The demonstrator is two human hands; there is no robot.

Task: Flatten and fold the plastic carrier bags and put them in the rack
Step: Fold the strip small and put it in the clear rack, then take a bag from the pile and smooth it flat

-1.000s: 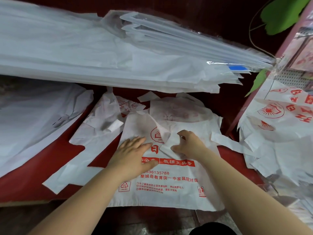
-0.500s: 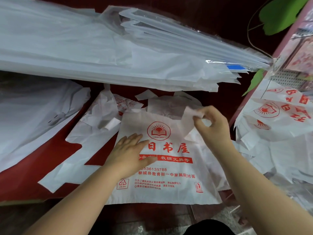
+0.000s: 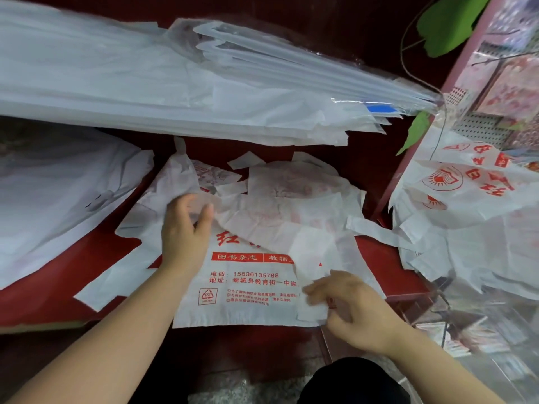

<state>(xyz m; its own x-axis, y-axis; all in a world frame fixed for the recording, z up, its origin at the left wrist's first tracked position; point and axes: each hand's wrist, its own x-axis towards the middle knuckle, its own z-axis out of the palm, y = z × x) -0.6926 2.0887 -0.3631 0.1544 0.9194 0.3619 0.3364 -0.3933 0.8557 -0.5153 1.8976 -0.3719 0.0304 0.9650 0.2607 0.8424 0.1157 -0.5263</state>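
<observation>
A white carrier bag with red print lies on the red shelf in front of me. Its top part is folded down over the red logo, and its right handle strip hangs down across the print. My left hand pinches the bag's upper left edge between thumb and fingers. My right hand holds the lower end of the folded-down strip near the bag's bottom right corner. More crumpled white bags lie behind it on the shelf.
A thick stack of flat white and clear bags overhangs the shelf from above. Another white sheet pile lies at left. A heap of printed bags fills the right side beside a red upright post. Green leaves hang at top right.
My right hand pulled the bag's right handle up, then brought it down toward the bottom right corner. My left hand moved from the bag's middle up to its upper left edge. The logo got covered.
</observation>
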